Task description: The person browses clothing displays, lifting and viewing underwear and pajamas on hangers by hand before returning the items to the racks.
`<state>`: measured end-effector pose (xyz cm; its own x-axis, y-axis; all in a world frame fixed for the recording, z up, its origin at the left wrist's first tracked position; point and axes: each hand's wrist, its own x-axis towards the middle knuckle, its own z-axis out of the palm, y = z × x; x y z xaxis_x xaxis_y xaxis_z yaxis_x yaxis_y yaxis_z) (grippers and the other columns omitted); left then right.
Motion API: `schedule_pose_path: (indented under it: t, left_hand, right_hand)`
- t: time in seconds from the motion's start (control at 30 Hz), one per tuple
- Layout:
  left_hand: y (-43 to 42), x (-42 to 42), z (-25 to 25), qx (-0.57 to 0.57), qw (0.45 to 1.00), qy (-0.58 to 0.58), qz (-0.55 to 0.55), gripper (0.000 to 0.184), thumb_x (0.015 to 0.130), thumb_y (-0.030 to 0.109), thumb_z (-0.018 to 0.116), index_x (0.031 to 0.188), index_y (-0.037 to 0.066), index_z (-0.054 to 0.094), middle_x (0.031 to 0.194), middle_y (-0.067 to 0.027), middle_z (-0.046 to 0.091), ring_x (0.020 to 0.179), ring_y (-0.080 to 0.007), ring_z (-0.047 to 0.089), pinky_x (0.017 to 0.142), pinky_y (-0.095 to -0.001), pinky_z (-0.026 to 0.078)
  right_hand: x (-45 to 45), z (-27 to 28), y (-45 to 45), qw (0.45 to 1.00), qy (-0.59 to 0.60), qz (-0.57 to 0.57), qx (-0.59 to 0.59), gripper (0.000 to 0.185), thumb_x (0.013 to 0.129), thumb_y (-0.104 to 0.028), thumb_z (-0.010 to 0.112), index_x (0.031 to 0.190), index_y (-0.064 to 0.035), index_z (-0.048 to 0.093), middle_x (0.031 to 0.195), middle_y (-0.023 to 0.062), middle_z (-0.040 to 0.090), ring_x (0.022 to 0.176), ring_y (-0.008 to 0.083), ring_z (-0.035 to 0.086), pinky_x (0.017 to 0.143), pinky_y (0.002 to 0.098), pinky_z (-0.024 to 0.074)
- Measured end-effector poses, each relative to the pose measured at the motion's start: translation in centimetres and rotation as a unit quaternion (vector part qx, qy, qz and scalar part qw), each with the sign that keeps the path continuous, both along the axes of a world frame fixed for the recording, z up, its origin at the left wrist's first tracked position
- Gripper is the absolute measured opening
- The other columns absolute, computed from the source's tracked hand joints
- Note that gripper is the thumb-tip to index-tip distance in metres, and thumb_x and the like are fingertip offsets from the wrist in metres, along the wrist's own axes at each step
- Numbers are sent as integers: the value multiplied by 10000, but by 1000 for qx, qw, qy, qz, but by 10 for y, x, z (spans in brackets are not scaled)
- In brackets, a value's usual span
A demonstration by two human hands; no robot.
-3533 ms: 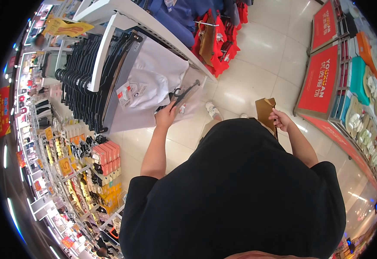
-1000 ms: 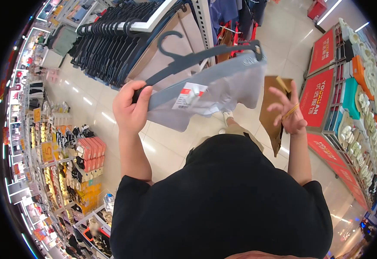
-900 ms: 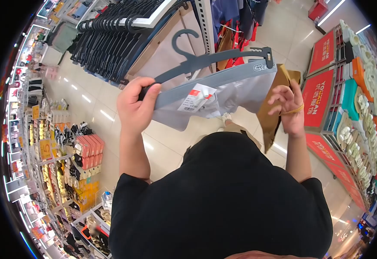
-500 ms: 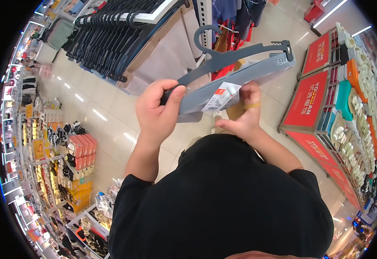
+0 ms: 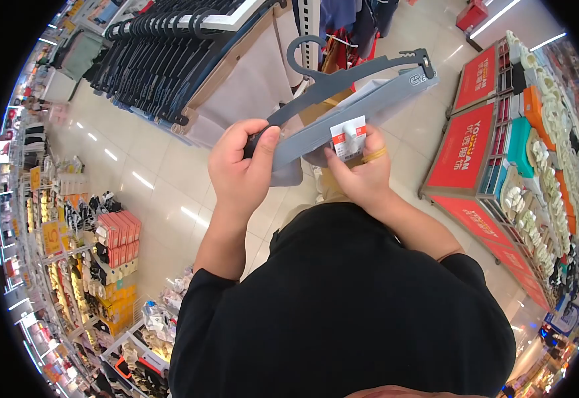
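The left hand [image 5: 241,166] grips the dark hanger [image 5: 344,77]; the right hand [image 5: 366,174], thumb spread a moment ago, now pinches the tag [image 5: 348,139] straighter, its printed side easier to see.

1. Ahead on your left, a white rack rail [image 5: 236,18] carries a close row of dark hangers [image 5: 146,69] with garments.
2. Beyond it, you can see navy clothing [image 5: 334,16].
3. On your right stands a red YOUXUAN signboard [image 5: 458,149]; beside it on that display are a teal item [image 5: 520,148] and cream-coloured goods [image 5: 527,207], too small to name.
4. Low on your left, you have stacked pinkish-red boxes [image 5: 118,232] above yellow packs [image 5: 118,306], near a yellow price sign [image 5: 51,237] marked 5.
5. Around you lies glossy, pale tiled floor [image 5: 170,235].
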<state>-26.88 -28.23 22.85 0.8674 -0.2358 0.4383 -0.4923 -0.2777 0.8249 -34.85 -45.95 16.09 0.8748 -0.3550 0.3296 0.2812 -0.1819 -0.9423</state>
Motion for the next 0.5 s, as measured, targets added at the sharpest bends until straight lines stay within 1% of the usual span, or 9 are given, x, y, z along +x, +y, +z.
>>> schedule_pose_path:
  t: [0.1,0.2,0.23,0.3,0.37,0.47,0.5]
  left_hand:
    - [3,7,-2,-9,1000,11,4,149,902,137,701,939,-1,659,720,26,580,662,-47,483,597,-193,385]
    - [7,13,-2,-43,998,46,4,147,903,133,698,944,-1,658,723,31,580,669,-46,489,607,-190,389]
    - [10,16,-2,-51,996,66,-5,144,903,131,697,947,-1,657,728,32,583,673,-45,493,612,-189,390]
    - [17,20,-2,-59,993,97,-18,141,898,125,700,944,-1,658,728,34,588,672,-42,492,609,-192,392]
    - [24,25,-1,-53,991,118,-29,139,889,120,708,934,-3,661,719,36,593,663,-36,482,595,-201,393]
    - [33,35,0,-29,996,84,-20,120,886,108,702,928,4,662,720,22,603,652,-49,493,587,-209,394]
    - [35,38,2,-11,998,56,-29,111,873,98,707,917,6,663,715,6,606,644,-66,507,583,-217,400]
  right_hand:
    - [0,6,1,999,-18,19,30,651,752,-33,809,1273,6,421,1052,71,590,969,135,584,863,303,476]
    - [-1,2,-20,995,-72,2,-62,793,691,-64,863,1327,9,394,1067,70,569,1005,165,556,934,313,435]
    - [-4,-1,-30,997,-58,-7,-53,959,634,-115,906,1396,15,339,1125,83,528,1059,188,513,992,332,388]
    - [-8,6,-45,993,-105,-25,-47,1058,616,-172,924,1444,12,291,1224,108,486,1139,206,489,1027,346,369]
    - [-11,14,-67,982,-129,-65,-118,1113,660,-314,905,1490,-11,228,1354,147,451,1277,278,445,1083,400,350]
    - [-9,30,-88,972,-168,-91,-138,1181,646,-344,913,1514,-25,177,1460,168,373,1350,295,381,1110,418,321]
    - [-7,34,-92,975,-165,-85,-125,1196,644,-355,912,1520,-36,162,1476,163,355,1355,292,376,1119,423,303]
